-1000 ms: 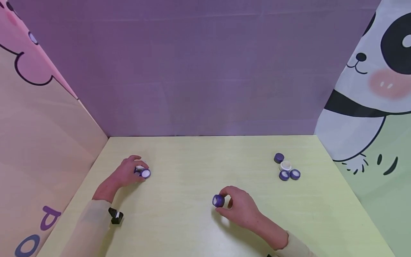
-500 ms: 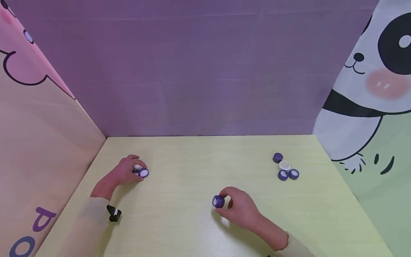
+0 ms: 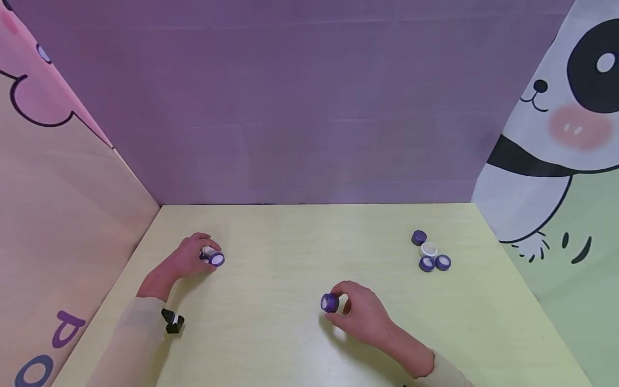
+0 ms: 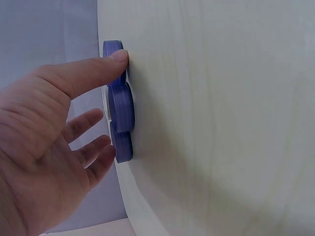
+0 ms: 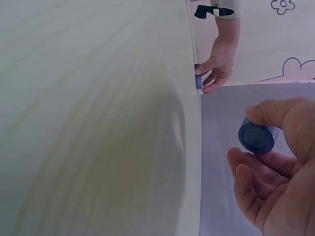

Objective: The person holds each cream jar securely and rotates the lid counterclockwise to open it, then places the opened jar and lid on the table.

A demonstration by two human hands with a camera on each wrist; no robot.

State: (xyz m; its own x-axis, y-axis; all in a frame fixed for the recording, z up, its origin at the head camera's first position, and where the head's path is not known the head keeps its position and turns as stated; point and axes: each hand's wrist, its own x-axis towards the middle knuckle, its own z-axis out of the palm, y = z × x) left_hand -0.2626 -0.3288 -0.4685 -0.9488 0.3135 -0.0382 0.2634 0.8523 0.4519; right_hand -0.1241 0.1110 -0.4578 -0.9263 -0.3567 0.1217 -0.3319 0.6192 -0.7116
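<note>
My left hand (image 3: 189,257) is over a small cluster of caps on the left of the table. In the left wrist view its thumb lies against one purple bottle cap (image 4: 116,73), with another purple cap (image 4: 124,109) beside it. A white cap (image 3: 208,251) shows partly beneath the fingers. Nearer the middle, my right hand (image 3: 361,313) pinches a purple cap (image 3: 330,302) between thumb and fingers, raised off the table. Its pale hollow side faces left in the head view; the right wrist view shows the dark flat end (image 5: 257,137).
A second cluster sits at the right: a purple cap (image 3: 418,237) lies at the back, a white cap (image 3: 428,250) in the middle, and two purple caps (image 3: 443,262) in front. A purple wall (image 3: 309,107) closes off the table's (image 3: 290,242) far edge, with printed side walls.
The head view shifts slightly. Both hands and the caps keep practically the same places on and above the table.
</note>
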